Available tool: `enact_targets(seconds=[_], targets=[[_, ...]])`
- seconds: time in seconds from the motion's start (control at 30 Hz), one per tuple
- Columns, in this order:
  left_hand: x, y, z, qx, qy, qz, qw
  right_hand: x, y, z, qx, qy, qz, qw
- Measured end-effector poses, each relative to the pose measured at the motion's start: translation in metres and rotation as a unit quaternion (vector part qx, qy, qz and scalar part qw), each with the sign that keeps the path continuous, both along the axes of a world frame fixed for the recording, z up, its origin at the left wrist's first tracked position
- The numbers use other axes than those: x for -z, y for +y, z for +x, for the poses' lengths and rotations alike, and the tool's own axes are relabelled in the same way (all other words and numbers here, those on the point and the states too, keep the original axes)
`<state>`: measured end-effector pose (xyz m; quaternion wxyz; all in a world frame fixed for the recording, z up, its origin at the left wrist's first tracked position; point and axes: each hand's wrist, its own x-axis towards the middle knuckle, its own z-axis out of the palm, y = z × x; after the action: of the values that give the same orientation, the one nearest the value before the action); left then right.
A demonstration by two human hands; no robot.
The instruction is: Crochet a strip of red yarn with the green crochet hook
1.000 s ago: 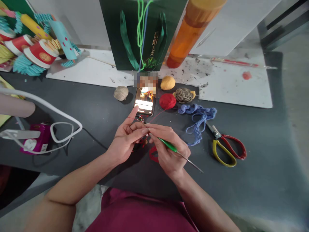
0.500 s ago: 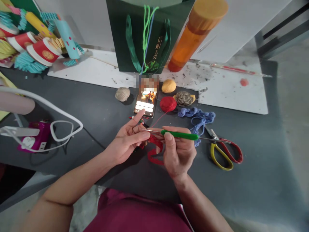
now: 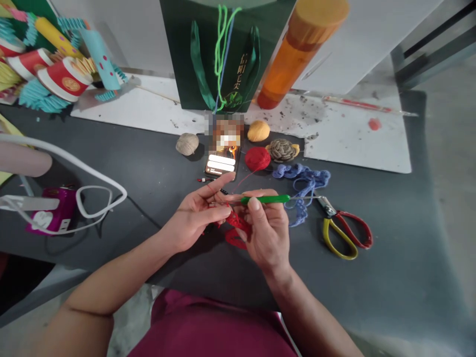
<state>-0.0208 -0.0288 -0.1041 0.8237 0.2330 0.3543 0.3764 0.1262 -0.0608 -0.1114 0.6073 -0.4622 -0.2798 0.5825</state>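
My right hand [image 3: 269, 228] is closed around a crochet hook [image 3: 275, 199] with a green handle and metal shafts at both ends. Between the thumb and fingers of my left hand [image 3: 197, 215] is a piece of red crochet work [image 3: 238, 222], and the hook's left tip lies over it by that thumb. My left forefinger is stretched out with red yarn across it. The crochet strip curls down between the two hands, partly hidden by my right fingers. Thin yarn runs up to a red yarn ball [image 3: 258, 158] on the table.
A lit phone [image 3: 222, 161] lies beyond my hands, with yellow [image 3: 258, 131], grey-brown [image 3: 283, 150] and beige yarn balls [image 3: 187, 144] around it. Blue crochet work [image 3: 307, 181] and scissors [image 3: 344, 228] are at right. Behind stand a dark green bag [image 3: 182, 64] and an orange bottle [image 3: 293, 62].
My right hand has shifted left with the crochet hook, sliding its tip further in over my left fingers. My left forefinger has swung up and to the right.
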Motion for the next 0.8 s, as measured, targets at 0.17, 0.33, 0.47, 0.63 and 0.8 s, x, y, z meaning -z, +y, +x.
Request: enact_targets(seconds=[0.17,0.33,0.47,0.63,0.8], targets=[[-0.005,0.000,0.002,-0.024,-0.009,-0.002,1.000,0.002,0.001,0.001,0.042,-0.012,-0.034,0.998],[-0.006,0.000,0.002,-0.029,0.039,-0.001,0.999,0.003,0.003,0.002,0.027,0.000,-0.035,0.999],[-0.006,0.001,0.001,-0.048,0.044,-0.008,0.998,0.006,0.004,0.002,0.029,-0.014,-0.017,0.999],[-0.005,0.002,0.001,-0.041,0.032,-0.002,0.999,0.010,0.004,0.002,0.024,-0.012,0.010,1.000],[0.001,-0.001,0.000,-0.022,0.036,0.018,0.999,0.011,0.004,0.003,0.023,-0.041,0.018,0.999]])
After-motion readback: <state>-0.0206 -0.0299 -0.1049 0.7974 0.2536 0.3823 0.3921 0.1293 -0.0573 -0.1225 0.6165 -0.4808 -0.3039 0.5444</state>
